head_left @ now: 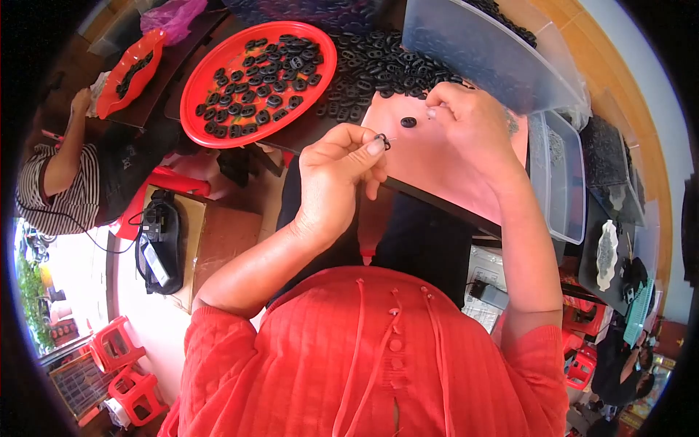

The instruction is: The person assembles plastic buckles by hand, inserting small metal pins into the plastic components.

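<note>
Between thumb and forefinger, my left hand [331, 167] pinches a small black cord-lock piece [383, 142] above the near edge of the pink sheet. A thin pale bit sticks out from its side. My right hand [473, 127] hovers over the far right of the sheet, thumb and fingers drawn together; what they hold, if anything, is too small to make out. One black oval two-hole cord lock [408, 122] lies on the pink sheet [437, 171] between my hands. Beyond the sheet spreads a heap of similar black pieces [371, 62].
A round red tray [186, 109] of black cord locks stands at the left. Clear plastic bins [480, 51] rise behind; a clear tray [571, 211] with small silvery parts sits at the right. Another person's arm [62, 164] is at far left, near a red dish [149, 47].
</note>
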`<state>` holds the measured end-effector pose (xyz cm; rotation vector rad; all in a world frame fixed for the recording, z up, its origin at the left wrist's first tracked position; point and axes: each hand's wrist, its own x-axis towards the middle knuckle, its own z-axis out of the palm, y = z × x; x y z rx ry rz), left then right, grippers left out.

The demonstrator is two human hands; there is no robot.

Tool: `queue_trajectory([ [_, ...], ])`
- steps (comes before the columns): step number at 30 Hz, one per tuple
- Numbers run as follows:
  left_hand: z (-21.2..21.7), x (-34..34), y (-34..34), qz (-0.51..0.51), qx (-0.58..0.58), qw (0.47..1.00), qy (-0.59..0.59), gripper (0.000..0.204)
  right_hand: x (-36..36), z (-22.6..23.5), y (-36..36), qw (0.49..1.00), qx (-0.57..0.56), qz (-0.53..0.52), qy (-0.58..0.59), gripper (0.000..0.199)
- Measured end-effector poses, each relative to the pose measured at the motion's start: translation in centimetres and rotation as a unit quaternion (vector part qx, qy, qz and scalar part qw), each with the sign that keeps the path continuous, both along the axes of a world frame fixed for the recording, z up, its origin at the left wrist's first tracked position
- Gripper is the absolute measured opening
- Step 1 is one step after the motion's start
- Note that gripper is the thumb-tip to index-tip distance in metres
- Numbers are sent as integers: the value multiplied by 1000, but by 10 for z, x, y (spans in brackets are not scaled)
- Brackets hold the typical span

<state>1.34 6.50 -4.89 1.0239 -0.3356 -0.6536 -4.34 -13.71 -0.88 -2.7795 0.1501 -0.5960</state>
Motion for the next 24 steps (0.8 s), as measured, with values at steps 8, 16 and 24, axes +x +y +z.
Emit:
queue_trajectory([
  [8, 3, -1, -1, -1, 12, 1000, -7, 11, 7, -10, 18, 991, -118, 0, 57, 17],
  [16, 4, 1, 0, -2, -13, 1000, 20, 8, 0, -15, 20, 991, -122, 45, 1, 14],
  [24, 22, 12, -20, 89, -82, 992, -46, 8, -22, 6, 37, 984, 85, 150, -53, 11],
])
